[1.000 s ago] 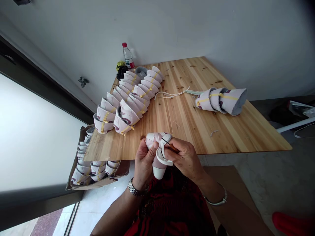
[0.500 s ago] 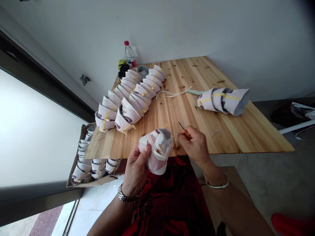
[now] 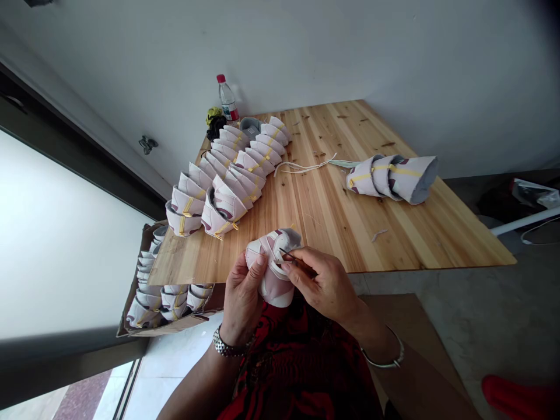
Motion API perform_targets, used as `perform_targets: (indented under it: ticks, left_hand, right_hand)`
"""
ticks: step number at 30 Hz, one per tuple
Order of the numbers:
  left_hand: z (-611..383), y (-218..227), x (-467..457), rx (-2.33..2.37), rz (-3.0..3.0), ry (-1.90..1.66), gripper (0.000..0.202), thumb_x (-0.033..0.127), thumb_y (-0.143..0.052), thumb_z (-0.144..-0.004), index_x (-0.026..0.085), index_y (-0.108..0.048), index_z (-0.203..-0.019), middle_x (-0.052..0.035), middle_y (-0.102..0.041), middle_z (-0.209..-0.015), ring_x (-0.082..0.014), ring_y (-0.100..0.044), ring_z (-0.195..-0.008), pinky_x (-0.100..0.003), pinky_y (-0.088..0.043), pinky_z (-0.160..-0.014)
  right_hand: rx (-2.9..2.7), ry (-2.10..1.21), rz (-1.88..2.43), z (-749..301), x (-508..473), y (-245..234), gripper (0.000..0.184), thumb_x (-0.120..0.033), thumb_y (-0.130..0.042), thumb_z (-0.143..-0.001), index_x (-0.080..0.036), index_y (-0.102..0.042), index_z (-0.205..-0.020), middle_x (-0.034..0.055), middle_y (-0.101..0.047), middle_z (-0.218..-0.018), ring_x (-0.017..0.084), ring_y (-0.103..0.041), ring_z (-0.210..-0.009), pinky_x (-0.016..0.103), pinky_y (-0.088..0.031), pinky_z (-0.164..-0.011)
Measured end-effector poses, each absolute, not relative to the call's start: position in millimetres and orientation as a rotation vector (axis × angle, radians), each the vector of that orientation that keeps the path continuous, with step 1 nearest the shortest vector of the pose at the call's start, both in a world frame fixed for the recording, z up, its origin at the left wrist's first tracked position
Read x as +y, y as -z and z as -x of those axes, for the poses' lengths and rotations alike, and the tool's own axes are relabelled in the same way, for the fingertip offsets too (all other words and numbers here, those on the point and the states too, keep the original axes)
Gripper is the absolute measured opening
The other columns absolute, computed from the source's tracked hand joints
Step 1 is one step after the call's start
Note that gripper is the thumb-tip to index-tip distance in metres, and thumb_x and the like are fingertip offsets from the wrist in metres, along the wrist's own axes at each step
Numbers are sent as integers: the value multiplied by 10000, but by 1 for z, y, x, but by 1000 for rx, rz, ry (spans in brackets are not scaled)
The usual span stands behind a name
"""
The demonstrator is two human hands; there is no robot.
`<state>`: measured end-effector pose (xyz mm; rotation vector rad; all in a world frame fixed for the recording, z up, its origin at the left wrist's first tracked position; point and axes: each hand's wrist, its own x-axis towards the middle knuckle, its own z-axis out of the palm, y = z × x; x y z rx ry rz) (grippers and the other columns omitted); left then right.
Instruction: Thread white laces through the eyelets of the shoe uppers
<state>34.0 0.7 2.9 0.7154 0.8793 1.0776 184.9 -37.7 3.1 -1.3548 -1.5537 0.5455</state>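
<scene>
A pale pink shoe upper held just over the near edge of the wooden surface, its long axis running toward the person's body.

Left to right: a cardboard box of stacked uppers; the left hand, nearer the upper, curled around it; the right hand pinching a thin pointed tool, its tip at the upper's edge; a banded stack of uppers on the surface.
</scene>
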Motion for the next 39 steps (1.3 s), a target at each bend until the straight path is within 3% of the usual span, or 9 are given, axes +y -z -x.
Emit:
perform_targets:
  ticks: [7,12,20,25,28,31,34,39]
  left_hand:
    - [-28,-5,4,830,-705,-964,384,397,-858,-745,170,-749,-1035,-80,-791,-952,-261,-742,-981,-352,-598,-875]
    - [-23,-5,10,746,-641,-792,373,360,-854,-742,144,-757,-1030,-127,-789,-980,-309,-738,-1023,-398,-589,-917]
    - [-29,-2,5,794,-662,-1033,362,374,-852,-755,188,-743,-1046,-78,-790,-1008,-253,-737,-1007,-349,-585,-913]
    - [-25,9,0,844,-923,-1278,269,388,-794,-831,254,-746,-1060,-15,-780,-1045,-161,-725,-918,-264,-576,-857]
    - [-18,16,-1,832,-1098,-1305,219,359,-774,-857,275,-749,-1057,4,-767,-1005,-130,-696,-882,-230,-562,-834]
    - [-11,19,-1,809,-1215,-1256,209,334,-754,-878,275,-746,-1078,6,-746,-981,-123,-668,-887,-220,-547,-846]
    - [-7,20,-2,816,-1294,-1196,194,326,-726,-900,260,-745,-1081,-4,-734,-976,-132,-655,-889,-228,-540,-842]
    - [-6,17,-6,887,-1447,-1180,169,320,-717,-903,233,-752,-1044,-1,-725,-884,-128,-636,-799,-218,-524,-764]
  right_hand:
    - [-1630,-490,1381,-192,-34,-3,138,-239,-565,-930,-199,-640,-821,9,-694,-715,129,-626,-635,236,-461,-599]
    - [-1588,-449,1358,-191,-37,-4,71,-241,-589,-944,-203,-648,-947,27,-749,-809,141,-691,-685,241,-516,-646]
    - [-1697,-331,1239,-185,-40,-2,146,-213,-551,-997,-179,-683,-1049,73,-779,-909,169,-743,-837,266,-567,-755]
    - [-1596,-685,1229,-185,-37,-5,196,-252,-561,-973,-195,-701,-1099,80,-787,-1034,182,-737,-912,287,-560,-799]
    - [-1490,-1041,1221,-190,-32,-11,164,-308,-616,-925,-194,-722,-976,20,-747,-826,135,-655,-700,248,-492,-635]
    - [-1370,-1341,1142,-198,-28,-18,159,-346,-683,-856,-189,-689,-834,-41,-606,-675,88,-495,-590,219,-390,-543]
    - [-1373,-1424,1204,-204,-29,-23,107,-279,-688,-795,-189,-639,-761,-68,-506,-611,73,-398,-550,214,-311,-493]
    - [-1619,-1352,1294,-209,-31,-29,102,-195,-593,-794,-202,-549,-702,-67,-510,-591,76,-414,-519,213,-310,-473]
